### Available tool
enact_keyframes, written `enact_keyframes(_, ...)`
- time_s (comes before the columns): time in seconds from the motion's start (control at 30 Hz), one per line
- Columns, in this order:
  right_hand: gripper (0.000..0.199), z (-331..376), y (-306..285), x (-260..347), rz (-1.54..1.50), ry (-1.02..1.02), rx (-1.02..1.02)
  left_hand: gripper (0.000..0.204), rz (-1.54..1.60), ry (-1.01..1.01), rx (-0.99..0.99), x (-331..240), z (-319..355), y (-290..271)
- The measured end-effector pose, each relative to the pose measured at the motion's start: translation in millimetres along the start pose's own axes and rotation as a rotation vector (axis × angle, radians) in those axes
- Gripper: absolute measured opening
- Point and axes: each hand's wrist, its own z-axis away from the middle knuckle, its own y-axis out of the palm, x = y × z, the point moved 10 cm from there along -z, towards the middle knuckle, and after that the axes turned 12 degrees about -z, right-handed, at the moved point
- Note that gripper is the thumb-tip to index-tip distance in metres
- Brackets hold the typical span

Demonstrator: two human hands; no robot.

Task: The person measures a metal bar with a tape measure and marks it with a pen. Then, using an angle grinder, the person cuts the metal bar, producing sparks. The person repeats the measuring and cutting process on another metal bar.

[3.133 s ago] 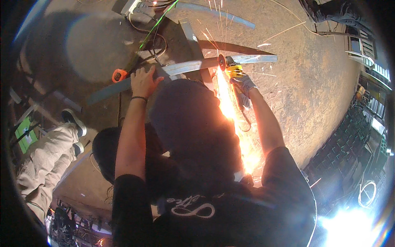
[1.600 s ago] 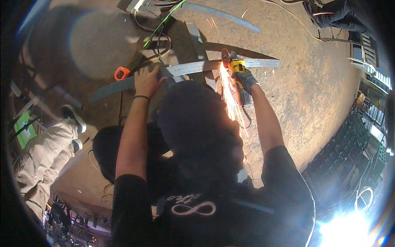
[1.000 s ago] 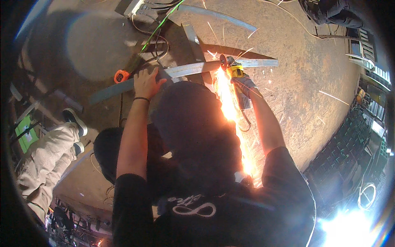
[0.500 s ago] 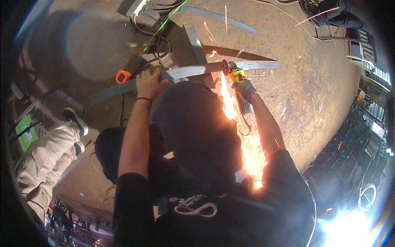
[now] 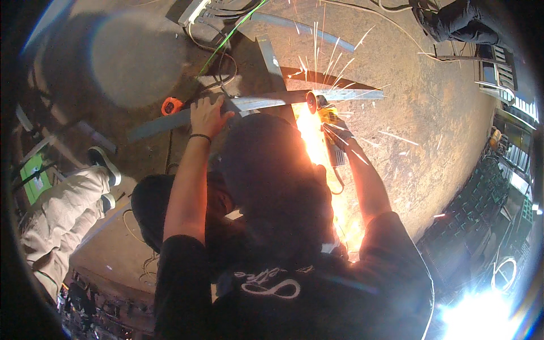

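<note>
My left hand (image 5: 207, 118), bare with a dark band at the wrist, presses on a long flat metal bar (image 5: 263, 102), fingers curled over it. My right hand (image 5: 340, 130), in a glove, is closed round the body of a yellow and black angle grinder (image 5: 328, 115). The grinder's disc (image 5: 311, 102) meets the bar right of its middle, and bright orange sparks (image 5: 310, 139) stream from there back past my right forearm. Other sparks fan out beyond the bar. Glare partly hides the contact point.
An orange tape measure (image 5: 171, 106) lies just beyond the bar's left part. Another metal piece (image 5: 268, 55) runs crosswise near the bar. A power strip (image 5: 195, 11) with cables and a green cord (image 5: 233, 33) is at the far side. Another person's legs (image 5: 71, 207) are at left.
The bar and the grinder have shifted very slightly to the right and nearer. Sparks now also spray out beyond the bar, and the glow beside the disc is wider.
</note>
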Motion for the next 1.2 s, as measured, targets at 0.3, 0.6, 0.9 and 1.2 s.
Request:
enact_keyframes(0.3,0.039,28,-11,22,0.133,0.06,-0.045,0.065,-0.008,-0.014,0.065,7,6,14)
enact_keyframes(0.6,0.041,-1,-11,49,0.204,0.086,-0.048,0.049,0.05,0.046,0.251,-2,14,46)
enact_keyframes(0.9,0.036,-6,-5,42,0.298,0.139,-0.039,0.046,0.152,0.024,0.26,1,15,52)
enact_keyframes(1.2,0.038,-9,-3,37,0.244,0.132,-0.044,0.047,0.181,0.012,0.255,6,12,66)
